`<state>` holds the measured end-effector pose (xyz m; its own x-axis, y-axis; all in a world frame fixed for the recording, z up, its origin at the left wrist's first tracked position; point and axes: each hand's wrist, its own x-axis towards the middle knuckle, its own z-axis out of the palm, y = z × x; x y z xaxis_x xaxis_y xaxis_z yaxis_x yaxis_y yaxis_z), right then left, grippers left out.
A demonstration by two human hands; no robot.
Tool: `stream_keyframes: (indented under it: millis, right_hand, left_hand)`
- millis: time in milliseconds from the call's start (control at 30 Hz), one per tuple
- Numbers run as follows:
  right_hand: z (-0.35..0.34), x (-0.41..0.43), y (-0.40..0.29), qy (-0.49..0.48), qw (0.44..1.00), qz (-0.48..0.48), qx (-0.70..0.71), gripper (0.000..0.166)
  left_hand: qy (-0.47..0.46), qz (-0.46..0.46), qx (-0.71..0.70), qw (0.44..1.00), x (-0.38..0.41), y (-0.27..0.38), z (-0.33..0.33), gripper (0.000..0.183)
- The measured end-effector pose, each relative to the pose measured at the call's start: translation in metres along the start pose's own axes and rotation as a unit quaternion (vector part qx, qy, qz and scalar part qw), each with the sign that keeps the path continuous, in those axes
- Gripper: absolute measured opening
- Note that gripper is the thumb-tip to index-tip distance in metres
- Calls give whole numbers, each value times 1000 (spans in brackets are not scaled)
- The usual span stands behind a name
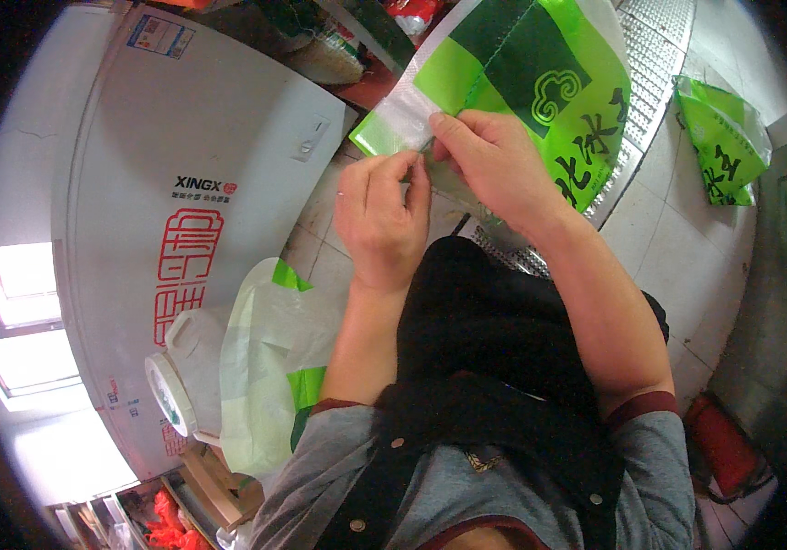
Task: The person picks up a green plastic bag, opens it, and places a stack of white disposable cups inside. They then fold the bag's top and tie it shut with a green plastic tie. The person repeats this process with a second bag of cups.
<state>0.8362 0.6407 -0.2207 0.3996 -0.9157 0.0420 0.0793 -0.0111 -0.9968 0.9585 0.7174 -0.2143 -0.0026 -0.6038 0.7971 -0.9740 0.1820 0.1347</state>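
A green and white woven plastic sack [503,96] with dark lettering and a cloud motif lies in front of me, a dark green line of stitching running along it. My right hand [496,158] pinches the sack's near edge between thumb and fingers. Close beside it, my left hand [386,213] has thumb and forefinger pressed together at the same edge, on what seems to be a thin thread; the thread itself is hard to make out. Below my right hand, part of the sack looks clear and see-through.
A white chest freezer [249,124] stands at left. Near it are a white lidded plastic bucket [201,371] and a pale sack [256,344]. Perforated metal strips [648,75] cross the tiled floor [648,213]. Another green sack [727,151] and a red object [723,440] are at right.
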Motion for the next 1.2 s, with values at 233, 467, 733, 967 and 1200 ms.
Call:
stream_keyframes:
  millis: [233, 467, 733, 967, 1200]
  right_hand:
    - [0, 0, 0, -5, 1000, 2, 4, 39]
    - [-2, -2, -6, -26, 997, 60, 38, 36]
    - [0, -2, -7, -9, 999, 42, 8, 37]
    - [-4, -4, -9, 15, 999, 15, -46, 35]
    - [-1, 2, 0, 13, 999, 31, -25, 36]
  left_hand:
    - [-50, -67, -46, 995, 2, -3, -1, 18]
    - [-46, -121, -124, 984, 0, -4, -2, 15]
    - [-71, -113, -51, 990, 7, -4, -2, 13]
    - [-50, -107, -86, 989, -2, -9, 1, 12]
    - [-31, -92, -94, 991, 4, 0, -3, 17]
